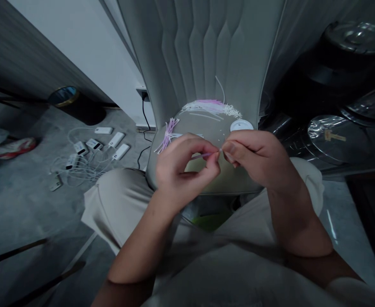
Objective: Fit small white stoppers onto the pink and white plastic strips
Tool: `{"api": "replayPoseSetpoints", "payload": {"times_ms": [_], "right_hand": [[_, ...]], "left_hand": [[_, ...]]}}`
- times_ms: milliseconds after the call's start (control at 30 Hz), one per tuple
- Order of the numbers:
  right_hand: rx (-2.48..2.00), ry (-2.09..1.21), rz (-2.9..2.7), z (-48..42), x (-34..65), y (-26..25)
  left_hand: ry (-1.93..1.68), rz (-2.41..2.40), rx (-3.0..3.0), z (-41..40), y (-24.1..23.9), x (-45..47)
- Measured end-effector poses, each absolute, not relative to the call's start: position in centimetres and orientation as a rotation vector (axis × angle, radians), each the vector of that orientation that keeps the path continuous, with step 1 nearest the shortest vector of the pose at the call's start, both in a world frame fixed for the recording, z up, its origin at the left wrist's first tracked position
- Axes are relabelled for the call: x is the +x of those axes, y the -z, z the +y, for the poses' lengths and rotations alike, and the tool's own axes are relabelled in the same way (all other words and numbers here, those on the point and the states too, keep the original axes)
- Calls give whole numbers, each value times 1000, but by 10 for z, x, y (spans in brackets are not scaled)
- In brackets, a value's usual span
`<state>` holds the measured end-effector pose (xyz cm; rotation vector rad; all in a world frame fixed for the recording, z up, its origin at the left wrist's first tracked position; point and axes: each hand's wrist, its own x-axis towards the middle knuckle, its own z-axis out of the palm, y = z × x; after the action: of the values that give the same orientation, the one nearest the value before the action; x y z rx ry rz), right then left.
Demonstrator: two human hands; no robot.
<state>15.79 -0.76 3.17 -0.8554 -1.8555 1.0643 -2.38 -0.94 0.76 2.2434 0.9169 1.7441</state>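
Note:
My left hand (183, 164) pinches a thin pinkish stick (203, 155) between thumb and fingertips, above the grey chair seat (203, 123). Fingertip to fingertip with it, my right hand (254, 155) is closed at the stick's end; a small pale bit shows between the hands, too small to name. Left of my left hand lies a bundle of pink and white sticks (168, 134). Against the backrest is a pile of white and pink sticks (203, 105), with small white pieces (234, 111) at its right end. A round white lid-like disc (241, 125) sits just behind my right hand.
The chair's tall padded backrest (203, 51) rises ahead. On the floor at left lie several white power-bank-like boxes (121, 152) with tangled cables (85, 164), near a dark bin (79, 106). Dark plastic-wrapped rolls (331, 132) stand at right.

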Motion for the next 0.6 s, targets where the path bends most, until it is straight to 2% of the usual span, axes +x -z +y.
{"api": "replayPoseSetpoints", "payload": {"times_ms": [600], "right_hand": [[-799,-1050,-1865,-4,161,-31]], "left_hand": [[-1668,918,2218,-8,-10,-19]]}}
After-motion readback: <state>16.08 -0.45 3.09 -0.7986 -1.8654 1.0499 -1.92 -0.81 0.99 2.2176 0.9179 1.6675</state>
